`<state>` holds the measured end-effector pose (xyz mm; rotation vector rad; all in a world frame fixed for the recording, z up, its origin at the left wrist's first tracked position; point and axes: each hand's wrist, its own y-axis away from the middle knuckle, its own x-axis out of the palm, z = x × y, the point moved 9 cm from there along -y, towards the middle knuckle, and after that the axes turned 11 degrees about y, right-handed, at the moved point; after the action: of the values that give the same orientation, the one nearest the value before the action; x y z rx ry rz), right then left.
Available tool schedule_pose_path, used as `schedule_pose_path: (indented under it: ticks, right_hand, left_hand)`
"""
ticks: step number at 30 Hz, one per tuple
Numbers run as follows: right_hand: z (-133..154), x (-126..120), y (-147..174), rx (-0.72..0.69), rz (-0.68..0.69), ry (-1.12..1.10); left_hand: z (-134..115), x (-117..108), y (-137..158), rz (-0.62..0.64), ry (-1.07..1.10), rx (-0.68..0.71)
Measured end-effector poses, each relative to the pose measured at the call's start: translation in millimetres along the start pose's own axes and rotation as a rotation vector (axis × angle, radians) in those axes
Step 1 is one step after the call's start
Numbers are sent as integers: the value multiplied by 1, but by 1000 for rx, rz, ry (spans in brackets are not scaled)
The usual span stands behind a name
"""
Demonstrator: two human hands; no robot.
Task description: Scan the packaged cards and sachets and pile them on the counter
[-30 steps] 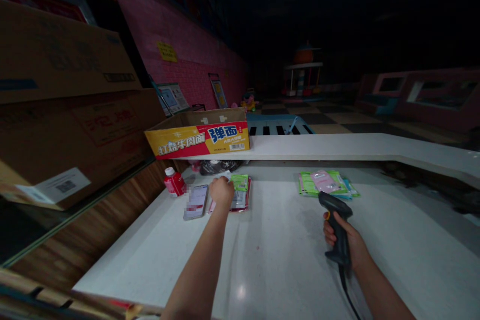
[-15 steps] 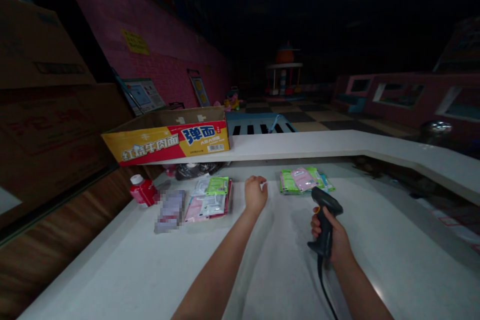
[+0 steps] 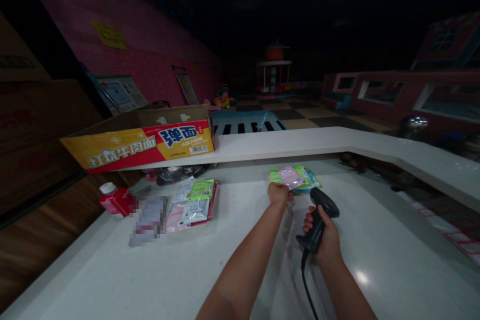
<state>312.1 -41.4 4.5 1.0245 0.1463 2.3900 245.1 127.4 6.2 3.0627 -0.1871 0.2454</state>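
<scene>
The right hand point(image 3: 329, 241) has its fingers wrapped round a matte, pistol-shaped scanner point(image 3: 317, 232), at four o'clock from the left hand point(image 3: 278, 193); that one's curled fingers meet glossy, flat packets point(image 3: 292, 177) at its two o'clock, pinching or not I cannot tell; a crinkled second pile point(image 3: 193, 206) lies at nine o'clock.

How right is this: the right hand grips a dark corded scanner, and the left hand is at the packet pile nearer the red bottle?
One slip: the head view shows the left hand at the edge of the other packet pile, the one farther from the red bottle. The right hand does grip a dark corded scanner, as you say.
</scene>
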Motion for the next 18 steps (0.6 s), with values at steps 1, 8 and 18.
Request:
schedule_pose_path:
  ticks: [1,8,18]
  right_hand:
    - [0,0,0,2,-2,-6]
    - [-2,3,-1,8,13,-35]
    - [-3,6,0,7,21,3]
  left_hand:
    - [1,0,0,-10,26,-33]
    - [7,1,9,-19,223,-295]
    - [-10,-13,10,65,439,-243]
